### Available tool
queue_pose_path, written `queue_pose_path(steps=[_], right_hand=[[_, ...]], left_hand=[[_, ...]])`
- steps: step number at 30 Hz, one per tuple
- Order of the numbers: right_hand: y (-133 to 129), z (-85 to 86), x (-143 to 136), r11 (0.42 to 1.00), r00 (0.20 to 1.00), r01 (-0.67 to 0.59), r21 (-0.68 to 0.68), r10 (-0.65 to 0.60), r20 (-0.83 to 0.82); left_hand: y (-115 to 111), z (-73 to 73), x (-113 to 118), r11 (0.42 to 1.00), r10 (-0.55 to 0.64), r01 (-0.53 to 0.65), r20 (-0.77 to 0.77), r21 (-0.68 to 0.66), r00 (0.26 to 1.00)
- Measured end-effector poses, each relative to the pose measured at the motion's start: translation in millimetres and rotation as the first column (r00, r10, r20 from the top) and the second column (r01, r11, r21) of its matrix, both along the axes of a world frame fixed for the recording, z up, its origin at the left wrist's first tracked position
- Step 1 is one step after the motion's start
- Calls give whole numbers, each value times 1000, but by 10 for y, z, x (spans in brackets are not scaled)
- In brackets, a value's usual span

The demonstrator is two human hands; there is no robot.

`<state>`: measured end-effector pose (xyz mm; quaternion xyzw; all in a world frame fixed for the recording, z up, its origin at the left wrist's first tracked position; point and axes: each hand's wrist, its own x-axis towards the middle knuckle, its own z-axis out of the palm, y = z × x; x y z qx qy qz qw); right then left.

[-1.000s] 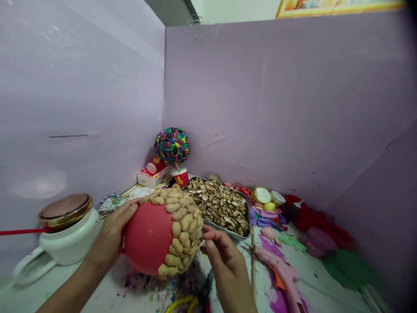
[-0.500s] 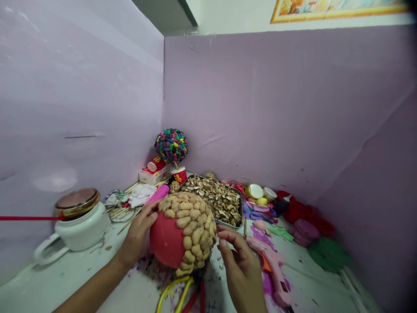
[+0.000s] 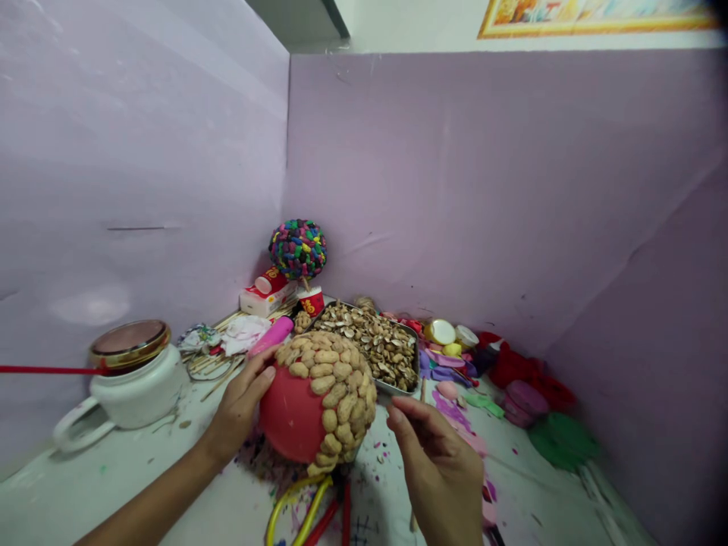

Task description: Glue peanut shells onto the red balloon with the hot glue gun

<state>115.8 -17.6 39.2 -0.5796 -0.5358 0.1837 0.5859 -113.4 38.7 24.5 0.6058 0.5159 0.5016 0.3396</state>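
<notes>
A red ball [image 3: 291, 415] sits at the front centre, its top and right side covered with peanut shells [image 3: 341, 387]. Against its upper left side rests my left hand [image 3: 242, 402], fingers together on the surface and partly hidden behind the ball. To the right of the ball, not touching it, is my right hand [image 3: 440, 462], with thumb and index fingertips pinched together. Anything between those fingertips is too small to make out. Behind the ball stands a metal tray [image 3: 419, 356] heaped with shells [image 3: 369, 341].
A white mug [image 3: 139, 390] with a gold-rimmed lid stands left. Yellow-handled scissors [image 3: 312, 516] lie in front. At the back are a multicoloured ball [image 3: 299, 249] in a red cup [image 3: 312, 301] and a pink tube [image 3: 271, 336]. Coloured clay [image 3: 449, 364] and a green lump [image 3: 563, 441] lie right.
My right hand has moved right, away from the ball, and now covers most of the pink glue gun. My left hand stays on the ball. The view has shifted slightly.
</notes>
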Motion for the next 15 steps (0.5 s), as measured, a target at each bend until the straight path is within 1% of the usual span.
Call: queue_pose_path(steps=[3,5,10,15], right_hand=[[-34,29,-24,997,1000,-24,68,23,19],[-47,46,-48,994,1000,-10,106,11,-17],[-26,44,-82,992,994,34,121,-21,-109],[-19,66,-105,985,992,75,154,-57,-115]], left_hand=[[-3,-4,2,1000,-10,10,4,10,1000],[-8,-7,1,1000,-8,8,3,6,1000],[-38,3,5,999,32,-32,4,-13,999],[-52,46,14,1000,2,-2,23,-25,1000]])
